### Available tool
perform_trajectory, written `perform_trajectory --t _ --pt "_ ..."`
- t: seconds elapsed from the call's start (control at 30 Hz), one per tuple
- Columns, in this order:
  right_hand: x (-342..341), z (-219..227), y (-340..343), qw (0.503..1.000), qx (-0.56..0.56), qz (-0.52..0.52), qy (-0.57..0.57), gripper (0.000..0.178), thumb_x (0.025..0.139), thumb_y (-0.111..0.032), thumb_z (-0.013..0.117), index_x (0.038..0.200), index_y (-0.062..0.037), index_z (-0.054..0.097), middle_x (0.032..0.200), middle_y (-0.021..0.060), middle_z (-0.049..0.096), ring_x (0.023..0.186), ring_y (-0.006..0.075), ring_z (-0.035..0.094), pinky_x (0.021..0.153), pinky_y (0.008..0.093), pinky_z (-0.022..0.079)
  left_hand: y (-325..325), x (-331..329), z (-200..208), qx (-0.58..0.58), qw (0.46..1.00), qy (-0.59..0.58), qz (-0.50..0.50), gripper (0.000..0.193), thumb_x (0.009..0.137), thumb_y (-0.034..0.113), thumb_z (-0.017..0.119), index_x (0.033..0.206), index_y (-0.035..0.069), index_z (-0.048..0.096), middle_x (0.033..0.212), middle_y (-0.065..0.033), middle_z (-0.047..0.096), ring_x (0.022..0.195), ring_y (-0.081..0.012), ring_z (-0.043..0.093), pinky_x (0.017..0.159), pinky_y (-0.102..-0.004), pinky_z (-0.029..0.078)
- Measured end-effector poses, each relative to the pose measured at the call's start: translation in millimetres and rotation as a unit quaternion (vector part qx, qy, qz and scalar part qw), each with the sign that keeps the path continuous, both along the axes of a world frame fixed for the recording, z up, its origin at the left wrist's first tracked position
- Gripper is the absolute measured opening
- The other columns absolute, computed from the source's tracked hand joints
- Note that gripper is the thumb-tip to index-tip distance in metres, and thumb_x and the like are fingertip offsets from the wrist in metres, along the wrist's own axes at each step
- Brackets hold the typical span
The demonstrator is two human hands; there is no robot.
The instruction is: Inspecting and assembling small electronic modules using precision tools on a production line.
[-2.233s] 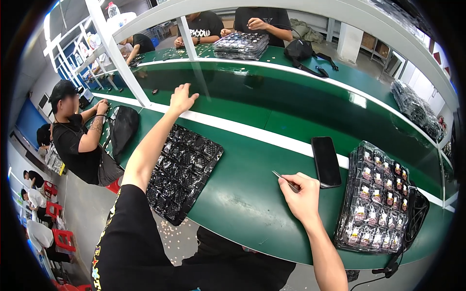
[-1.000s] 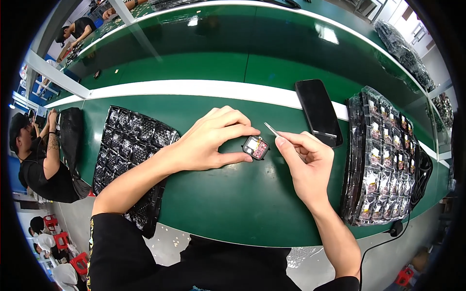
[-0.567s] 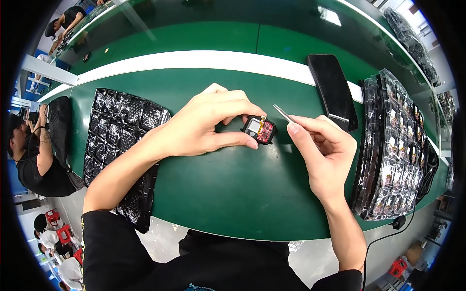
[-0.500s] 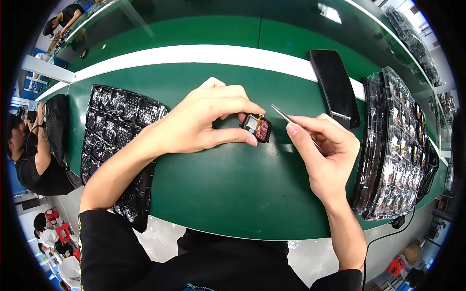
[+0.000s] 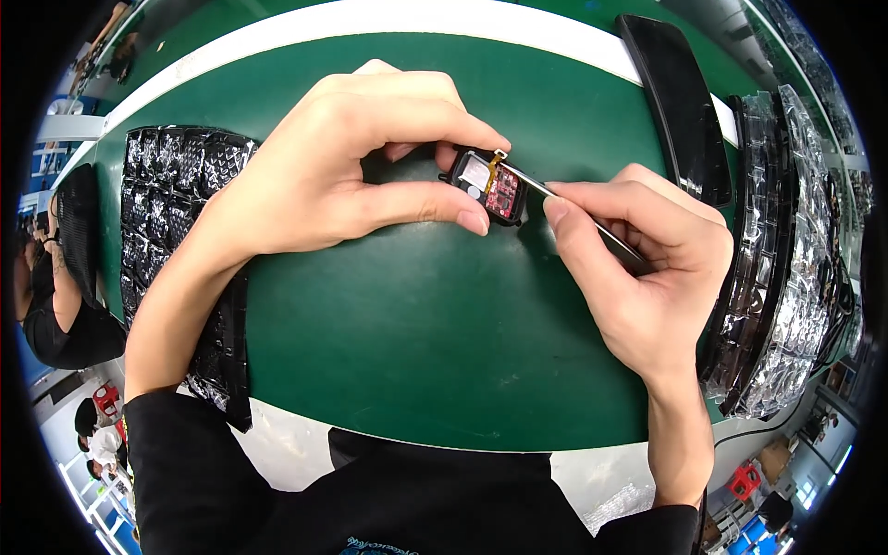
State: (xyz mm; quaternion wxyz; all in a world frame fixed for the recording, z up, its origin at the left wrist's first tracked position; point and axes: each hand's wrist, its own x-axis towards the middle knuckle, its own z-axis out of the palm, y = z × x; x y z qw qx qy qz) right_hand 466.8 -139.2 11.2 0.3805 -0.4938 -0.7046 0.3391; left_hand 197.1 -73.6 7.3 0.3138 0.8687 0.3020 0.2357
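My left hand (image 5: 342, 166) pinches a small black electronic module (image 5: 488, 185) with a red circuit board and a pale square part inside, held just above the green table (image 5: 398, 342). My right hand (image 5: 638, 259) grips thin metal tweezers (image 5: 564, 199). Their tip touches the module's upper right corner, at a small yellow strip. Both forearms come in from the lower edge.
A black tray of glossy wrapped parts (image 5: 176, 213) lies at the left under my left forearm. A stack of similar trays (image 5: 786, 250) stands at the right. A black phone (image 5: 680, 102) lies beyond my right hand. A person in black (image 5: 55, 296) is at the far left.
My left hand came back from reaching far across the table and now holds the module. The tweezers' tip has closed in onto the module, and the view has drawn nearer to both hands.
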Motion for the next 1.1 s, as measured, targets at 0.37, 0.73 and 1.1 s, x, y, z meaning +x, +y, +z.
perform_trajectory --t 0.37,0.73,1.1 --pt "-1.9 -2.1 2.3 1.000 0.026 -0.010 -0.011 0.011 0.091 0.010 0.080 0.100 0.0062 0.084 0.074 -0.0006 0.065 0.064 0.0012 0.056 0.057 0.0191 0.037 -0.1 -0.3 3.3 0.015 1.000 0.023 0.001 0.061 0.073 0.029 0.099 0.128 0.007 0.083 0.097 -0.0028 0.074 0.081 -0.0160 0.055 0.074 -0.0314 0.041" --pt "-1.9 -7.9 -0.8 0.988 0.144 -0.026 -0.047 0.023 0.083 0.008 0.086 0.104 0.0002 0.087 0.070 -0.0008 0.061 0.056 0.0034 0.046 0.053 0.0236 0.032 -5.3 5.8 6.2 0.015 0.999 0.021 0.031 0.055 0.072 0.019 0.099 0.123 0.005 0.081 0.087 -0.0015 0.067 0.074 -0.0147 0.048 0.075 -0.0307 0.041" --pt "-3.2 -6.3 1.3 0.986 0.153 -0.012 -0.063 0.024 0.084 0.010 0.085 0.107 0.0015 0.087 0.072 0.0015 0.066 0.057 0.0054 0.052 0.054 0.0228 0.035 0.7 2.3 4.7 0.006 1.000 -0.006 0.006 0.056 0.072 0.019 0.100 0.123 0.004 0.081 0.091 -0.0021 0.069 0.073 -0.0135 0.047 0.073 -0.0300 0.042"
